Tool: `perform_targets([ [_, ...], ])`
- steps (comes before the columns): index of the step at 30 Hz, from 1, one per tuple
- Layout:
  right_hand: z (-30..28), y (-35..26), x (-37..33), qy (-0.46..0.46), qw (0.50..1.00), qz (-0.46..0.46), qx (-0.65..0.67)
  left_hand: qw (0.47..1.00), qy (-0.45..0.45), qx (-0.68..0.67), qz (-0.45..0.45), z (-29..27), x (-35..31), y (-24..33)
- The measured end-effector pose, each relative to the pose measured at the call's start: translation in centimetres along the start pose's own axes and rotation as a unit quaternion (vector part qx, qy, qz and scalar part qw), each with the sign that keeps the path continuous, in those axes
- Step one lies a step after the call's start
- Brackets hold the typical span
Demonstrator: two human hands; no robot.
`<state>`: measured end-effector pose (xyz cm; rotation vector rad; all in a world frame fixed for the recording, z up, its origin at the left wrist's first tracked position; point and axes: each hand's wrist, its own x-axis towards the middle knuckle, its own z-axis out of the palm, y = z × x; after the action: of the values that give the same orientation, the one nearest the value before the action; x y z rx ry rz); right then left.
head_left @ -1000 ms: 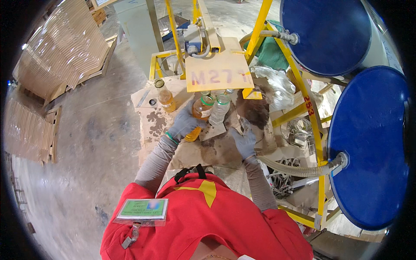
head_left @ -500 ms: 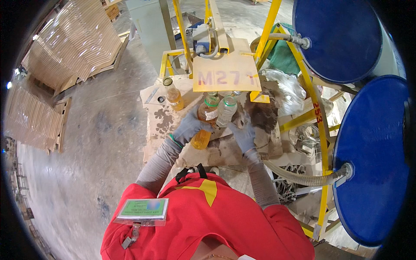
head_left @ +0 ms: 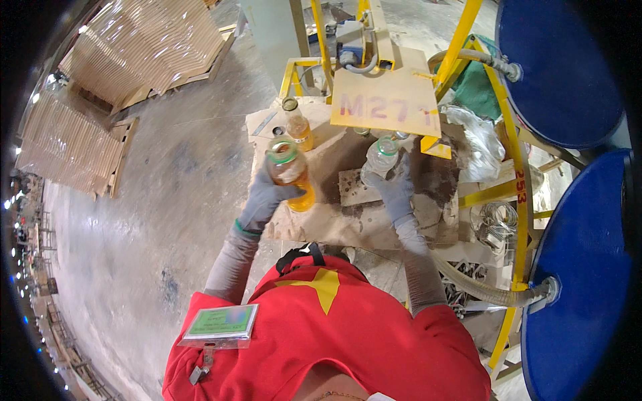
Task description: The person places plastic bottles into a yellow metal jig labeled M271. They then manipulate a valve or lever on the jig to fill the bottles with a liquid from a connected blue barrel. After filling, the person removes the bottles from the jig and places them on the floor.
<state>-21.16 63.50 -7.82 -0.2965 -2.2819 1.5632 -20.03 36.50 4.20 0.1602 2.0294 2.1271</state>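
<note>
Grey gloves cover both of my hands. My left hand is wrapped round a wide-mouthed glass bottle with a green rim and amber liquid inside. Fingers of my right hand close round a clear bottle, also green-rimmed, at the right of the stained board. A slimmer bottle of amber liquid stands behind the one in my left hand. Beside it lie a small dark ring and a flat metal strip. Another bottle top peeks from under the marked panel.
The marked panel overhangs the board's back, on a yellow frame with a small motor. Blue drums with hoses stand at right. Crumpled plastic lies beside the board. Corrugated sheets are stacked at far left.
My left hand has carried the amber bottle left and up, apart from the clear one. My right hand has closed on the clear bottle. The whole view has shifted.
</note>
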Motion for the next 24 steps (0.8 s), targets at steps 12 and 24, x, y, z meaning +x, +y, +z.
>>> perform_targets([
  [12, 1.0, -2.3, 0.3, 0.002, 1.0, 0.003, 0.03, 0.975, 0.22, 0.027, 0.011, -7.6, -8.1, -0.4],
  [24, -0.3, -2.5, -3.7, 0.036, 0.994, 0.013, 0.099, 0.994, 0.104, -0.033, -0.011, -4.8, -3.1, -3.5],
])
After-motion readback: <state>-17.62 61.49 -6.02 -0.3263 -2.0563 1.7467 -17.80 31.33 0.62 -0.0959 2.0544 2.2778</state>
